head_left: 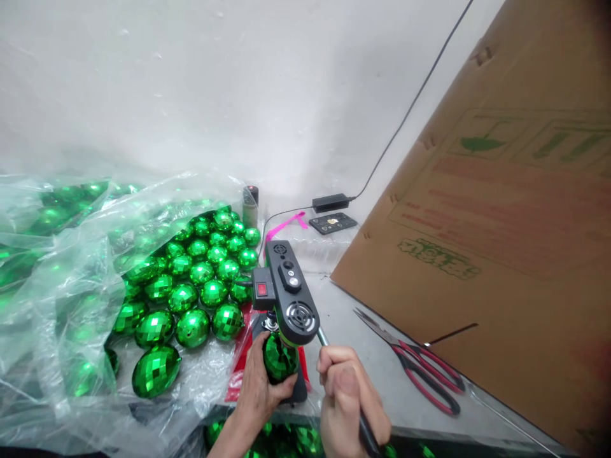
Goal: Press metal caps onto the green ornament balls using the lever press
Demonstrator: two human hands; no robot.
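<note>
My left hand point(260, 388) is closed around a green faceted ornament point(278, 357), holding it under the head of a small black press machine point(286, 292) with a red switch. My right hand point(351, 397) is closed in a fist on the machine's metal lever point(323, 337), which has a dark grip running down past my wrist. A heap of green faceted ornaments point(200, 280) lies on clear plastic just left of the machine.
Clear plastic bags point(57, 299) holding more green ornaments fill the left. Red-handled scissors point(420, 366) lie to the right of my hands. A big cardboard box point(496, 242) leans on the right. A black power adapter point(330, 202), cable and a small dark device point(333, 222) sit by the wall.
</note>
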